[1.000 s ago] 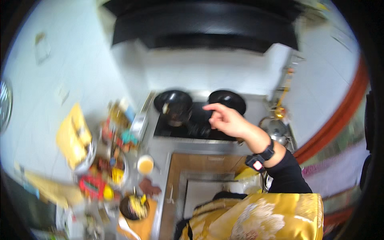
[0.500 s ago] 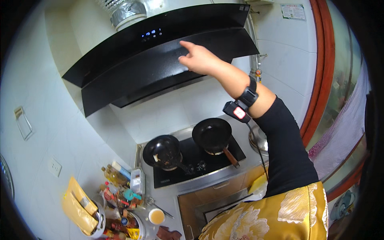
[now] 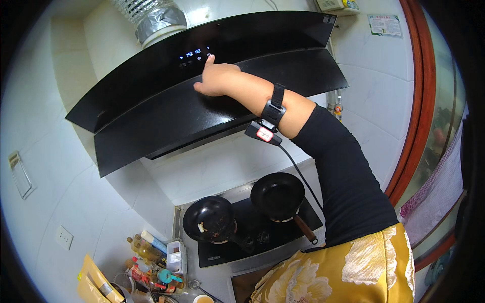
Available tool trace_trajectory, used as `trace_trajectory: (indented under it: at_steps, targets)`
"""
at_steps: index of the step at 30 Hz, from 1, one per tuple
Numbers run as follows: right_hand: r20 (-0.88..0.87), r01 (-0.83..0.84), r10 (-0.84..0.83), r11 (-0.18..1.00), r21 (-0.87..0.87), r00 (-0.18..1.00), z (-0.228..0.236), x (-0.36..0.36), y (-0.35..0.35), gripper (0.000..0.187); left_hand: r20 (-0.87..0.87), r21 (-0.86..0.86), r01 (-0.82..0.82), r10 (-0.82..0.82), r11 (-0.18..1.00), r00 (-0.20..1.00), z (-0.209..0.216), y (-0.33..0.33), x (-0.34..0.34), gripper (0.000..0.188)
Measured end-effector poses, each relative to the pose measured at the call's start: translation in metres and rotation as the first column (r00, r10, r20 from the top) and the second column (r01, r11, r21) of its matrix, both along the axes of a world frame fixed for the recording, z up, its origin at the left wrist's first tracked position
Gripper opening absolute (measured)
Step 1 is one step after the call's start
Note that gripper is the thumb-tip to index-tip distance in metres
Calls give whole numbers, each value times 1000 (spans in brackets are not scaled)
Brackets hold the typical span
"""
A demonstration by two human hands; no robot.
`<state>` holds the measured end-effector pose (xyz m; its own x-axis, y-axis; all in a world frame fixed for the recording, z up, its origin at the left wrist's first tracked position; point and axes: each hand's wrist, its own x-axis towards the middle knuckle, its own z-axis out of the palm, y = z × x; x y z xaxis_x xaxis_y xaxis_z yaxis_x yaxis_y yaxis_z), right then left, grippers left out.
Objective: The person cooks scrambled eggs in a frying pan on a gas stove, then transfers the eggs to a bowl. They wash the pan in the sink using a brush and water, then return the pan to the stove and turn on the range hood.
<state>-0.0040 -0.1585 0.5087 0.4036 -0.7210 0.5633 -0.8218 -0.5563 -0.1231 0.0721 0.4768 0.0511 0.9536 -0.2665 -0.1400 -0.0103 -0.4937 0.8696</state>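
Note:
My right hand (image 3: 218, 78) is raised to the black range hood (image 3: 166, 108). Its index finger is stretched out, with the tip at a small lit touch button (image 3: 208, 55) beside the glowing display (image 3: 193, 53). The thumb sticks out to the left, the other fingers look partly curled, and nothing is held. A black strap with a small cabled device (image 3: 263, 133) circles my right forearm. Below the hood, a wok (image 3: 209, 214) with a pale scrap and brown residue inside stands on the left burner. A dark pan (image 3: 278, 196) with a wooden handle sits on the right one. My left hand is out of sight.
Both pans stand on a black glass gas cooktop (image 3: 217, 256). Bottles (image 3: 144, 252) and a clear plastic box (image 3: 175, 256) crowd the counter at lower left, near a yellow-brown paper bag (image 3: 96, 280). A red-brown door frame (image 3: 426, 96) borders the right side.
My right hand has moved left across the hood front, bringing the index fingertip to the lit controls. The view has shifted, so the cooktop and pans appear lower.

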Motion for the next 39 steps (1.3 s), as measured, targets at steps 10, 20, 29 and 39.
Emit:
trace_trajectory:
  at_steps: [10, 20, 29, 39]
  targets:
    - [200, -147, 147, 989, -11, 969, -5, -3, 12, 91, -41, 25, 30, -29, 999, 999, 20, 10, -10, 34]
    - [55, -390, 387, 912, 124, 921, -109, -11, 120, 89, -109, 169, -120, 139, 978, 984, 57, 112, -79, 31]
    - [251, -667, 639, 744, 36, 727, -190, -16, 150, 34, -6, -75, -165, 165, 983, 986, 21, 177, -81, 38]
    - [667, -532, 667, -451, 716, 332, -491, 29, 267, 6, -325, 23, -449, 432, 893, 841, -27, 152, -145, 24]
